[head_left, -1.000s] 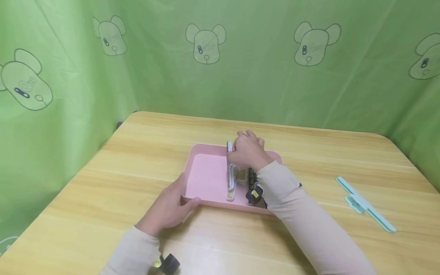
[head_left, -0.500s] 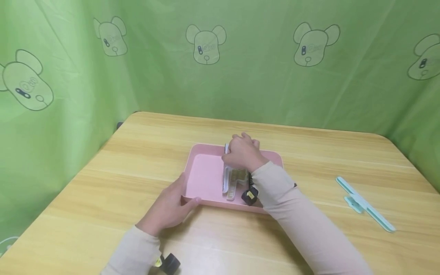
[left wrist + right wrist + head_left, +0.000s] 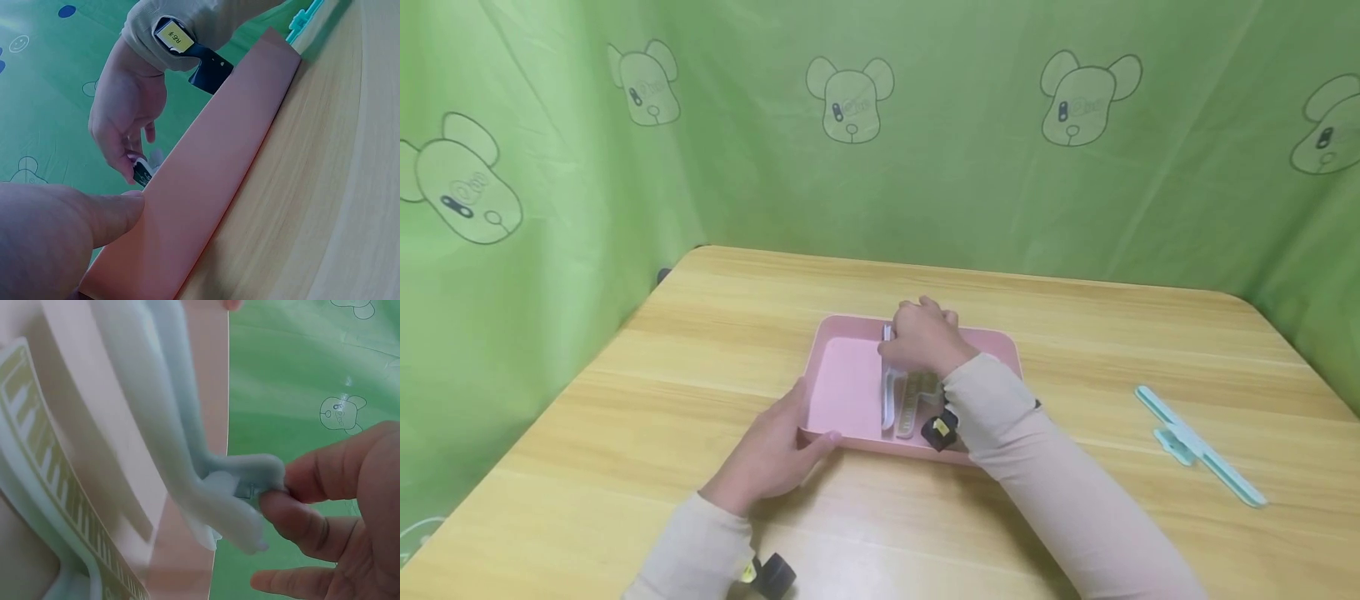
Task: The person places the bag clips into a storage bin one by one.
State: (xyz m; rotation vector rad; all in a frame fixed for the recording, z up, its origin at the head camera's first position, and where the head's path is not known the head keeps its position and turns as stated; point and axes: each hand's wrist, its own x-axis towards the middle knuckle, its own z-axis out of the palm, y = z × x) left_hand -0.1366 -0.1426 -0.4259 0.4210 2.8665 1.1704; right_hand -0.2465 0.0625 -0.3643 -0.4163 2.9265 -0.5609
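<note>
A pale, long bag-sealing clip stands on edge inside the pink tray. My right hand pinches its handle tabs between thumb and fingertips, as the right wrist view shows at the clip's forked end. To its right in the tray is another bag clip with an olive printed strip, partly under my right hand and wrist. My left hand holds the tray's near left corner, the thumb lying against the front wall; its other fingers are mostly hidden.
On the wooden table, a mint bag clip lies to the right of the tray. A green curtain with bear drawings surrounds the table. My right forearm covers the tray's right front part.
My right hand has moved left and slightly nearer with the pale clip, which now stands left of the olive-printed clip. My left hand has stayed at the tray corner.
</note>
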